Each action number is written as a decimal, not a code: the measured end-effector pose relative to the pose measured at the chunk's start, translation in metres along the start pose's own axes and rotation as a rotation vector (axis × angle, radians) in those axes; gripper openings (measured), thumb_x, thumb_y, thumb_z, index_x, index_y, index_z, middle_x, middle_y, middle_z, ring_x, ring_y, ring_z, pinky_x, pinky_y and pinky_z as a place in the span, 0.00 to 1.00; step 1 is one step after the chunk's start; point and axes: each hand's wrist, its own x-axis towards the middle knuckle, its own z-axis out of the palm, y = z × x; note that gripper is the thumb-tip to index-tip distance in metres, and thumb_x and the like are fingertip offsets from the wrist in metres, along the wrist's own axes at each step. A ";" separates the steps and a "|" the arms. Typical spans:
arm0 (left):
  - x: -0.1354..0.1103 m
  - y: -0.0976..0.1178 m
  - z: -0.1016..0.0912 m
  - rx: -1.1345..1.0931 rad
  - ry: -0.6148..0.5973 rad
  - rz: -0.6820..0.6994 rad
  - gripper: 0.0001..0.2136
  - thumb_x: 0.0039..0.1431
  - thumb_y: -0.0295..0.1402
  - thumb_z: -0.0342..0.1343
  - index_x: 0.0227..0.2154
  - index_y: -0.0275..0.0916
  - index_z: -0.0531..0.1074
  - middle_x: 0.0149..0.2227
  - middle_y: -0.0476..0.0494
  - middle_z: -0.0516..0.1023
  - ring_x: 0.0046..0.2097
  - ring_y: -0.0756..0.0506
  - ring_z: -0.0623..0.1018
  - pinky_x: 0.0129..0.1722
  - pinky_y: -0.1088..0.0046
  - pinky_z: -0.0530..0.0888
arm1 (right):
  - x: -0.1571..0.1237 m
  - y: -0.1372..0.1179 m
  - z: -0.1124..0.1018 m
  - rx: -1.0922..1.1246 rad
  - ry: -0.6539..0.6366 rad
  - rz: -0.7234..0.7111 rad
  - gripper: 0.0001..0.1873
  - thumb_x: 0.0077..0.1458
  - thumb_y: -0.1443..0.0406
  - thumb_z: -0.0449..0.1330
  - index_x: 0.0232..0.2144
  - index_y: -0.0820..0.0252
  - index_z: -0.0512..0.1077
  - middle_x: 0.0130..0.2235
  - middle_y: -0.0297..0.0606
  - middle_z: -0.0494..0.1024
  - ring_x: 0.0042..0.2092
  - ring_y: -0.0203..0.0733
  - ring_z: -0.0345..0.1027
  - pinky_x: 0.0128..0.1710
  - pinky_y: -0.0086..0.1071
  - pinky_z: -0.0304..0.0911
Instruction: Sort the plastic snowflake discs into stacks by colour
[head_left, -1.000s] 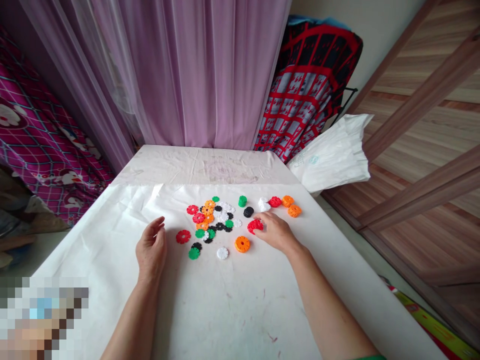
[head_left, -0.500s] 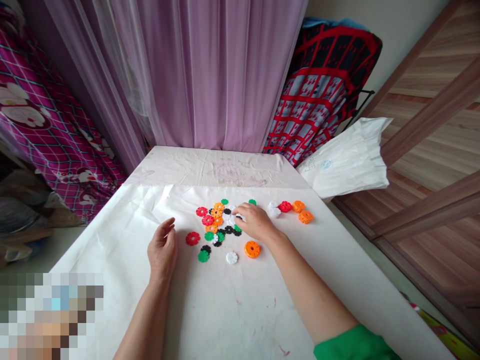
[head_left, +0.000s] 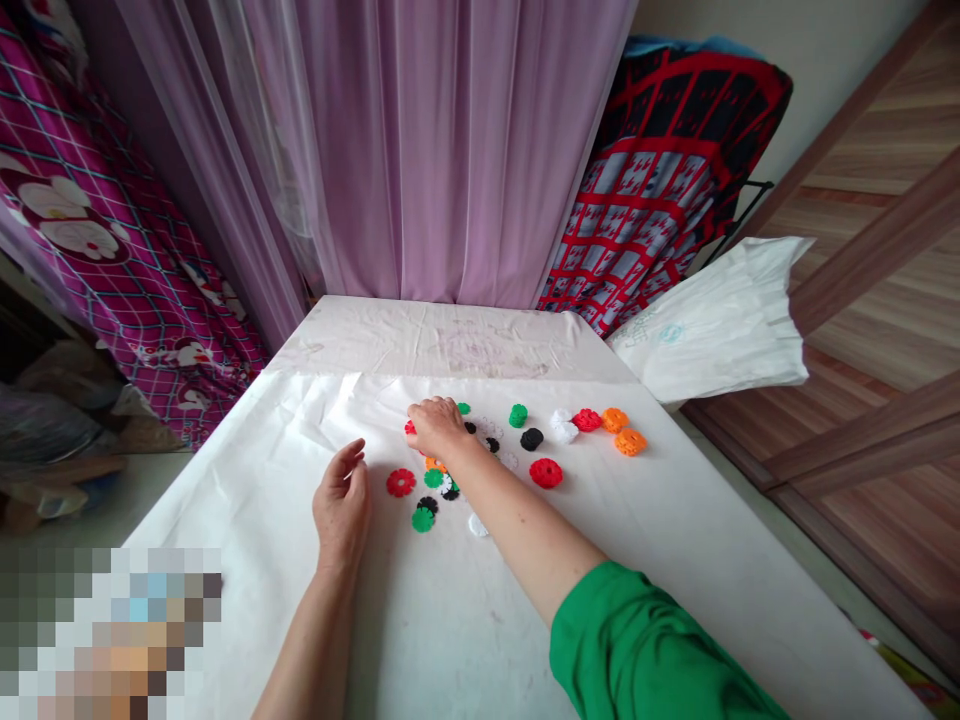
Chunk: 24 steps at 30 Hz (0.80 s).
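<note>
Over the left part of a loose pile of coloured notched plastic discs is my right hand [head_left: 439, 425]. Its fingers are curled down and closed beside a red disc [head_left: 410, 427]; the fingertips and whatever they hold are hidden. My left hand [head_left: 343, 505] rests on its side left of the pile, fingers loosely bent, thumb apart, holding nothing. Nearest it lies a single red disc [head_left: 401, 483]. Orange, green, black and white discs show below my right hand, among them a green disc [head_left: 423, 520]. My right forearm covers part of the pile.
Right of the pile sit a green stack [head_left: 518, 415], black discs [head_left: 532, 439], a red stack [head_left: 546, 473], white discs [head_left: 564, 427], more red discs [head_left: 587, 420] and orange stacks [head_left: 630, 442]. A white bag [head_left: 720, 325] stands at the right edge of the white-covered table [head_left: 450, 640].
My right hand has moved left across the pile. The green, black and red discs it covered now show, and the orange stack in front is out of sight. My left hand stays put.
</note>
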 end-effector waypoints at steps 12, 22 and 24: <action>0.000 0.001 0.001 0.022 0.009 -0.014 0.16 0.52 0.36 0.52 0.43 0.43 0.77 0.47 0.44 0.81 0.50 0.42 0.79 0.56 0.60 0.72 | -0.124 0.090 -0.013 0.387 0.287 0.211 0.20 0.52 0.66 0.62 0.49 0.55 0.71 0.46 0.38 0.79 0.46 0.42 0.72 0.47 0.34 0.64; -0.002 0.010 -0.001 0.106 0.018 -0.003 0.17 0.53 0.38 0.52 0.44 0.43 0.77 0.46 0.43 0.82 0.49 0.41 0.79 0.55 0.60 0.72 | -0.179 0.141 0.002 0.257 0.252 0.319 0.20 0.52 0.67 0.62 0.49 0.54 0.72 0.47 0.38 0.79 0.50 0.44 0.72 0.48 0.35 0.64; -0.002 0.009 -0.001 0.098 0.021 0.002 0.17 0.53 0.39 0.53 0.44 0.43 0.77 0.46 0.43 0.82 0.49 0.41 0.79 0.55 0.60 0.72 | -0.177 0.138 0.004 0.238 0.219 0.305 0.20 0.53 0.67 0.61 0.50 0.55 0.72 0.48 0.39 0.79 0.51 0.45 0.71 0.50 0.37 0.64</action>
